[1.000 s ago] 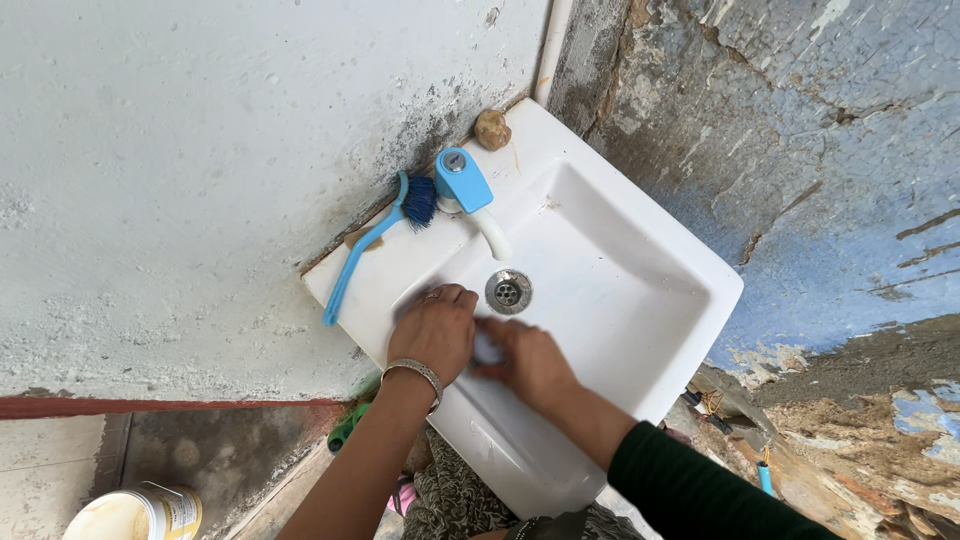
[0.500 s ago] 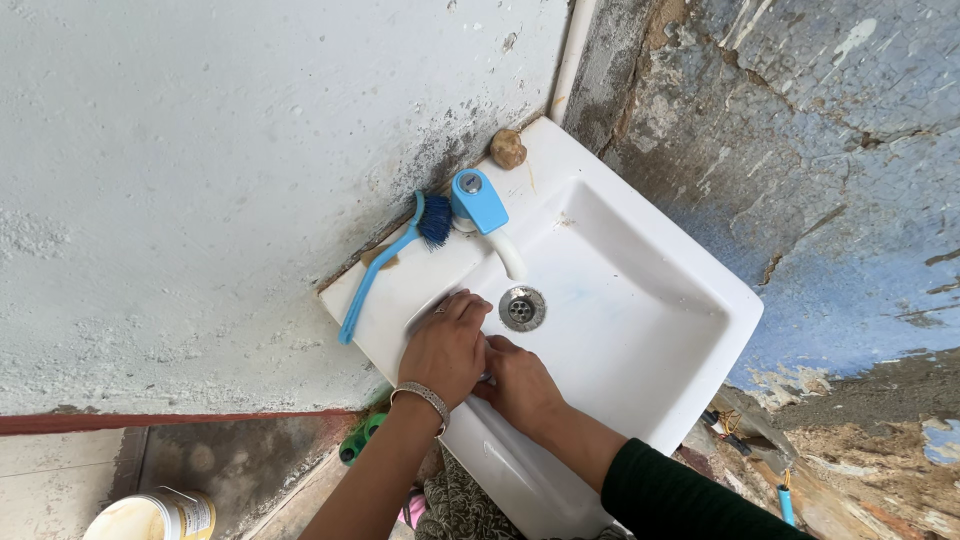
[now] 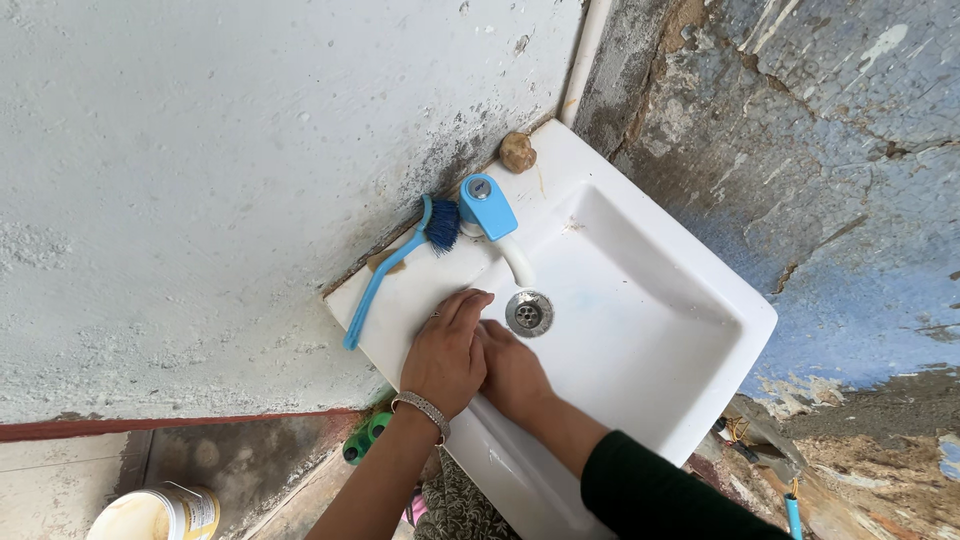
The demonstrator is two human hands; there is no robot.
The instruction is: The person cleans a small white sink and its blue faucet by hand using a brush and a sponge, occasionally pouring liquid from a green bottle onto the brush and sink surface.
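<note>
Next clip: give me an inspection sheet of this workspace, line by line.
Surface: white sink, basin bare near the drain.
Job's things: whether anything is held between the hands is hidden.
Clutter: blue brush on the rim; brown lump at the back corner.
Hands: left hand and right hand pressed together inside the basin beside the drain.
Cables: nothing seen.
Surroundings: blue tap; stained white wall; peeling blue wall; tin on the floor.

Left hand (image 3: 447, 352) over right hand (image 3: 513, 372)
</note>
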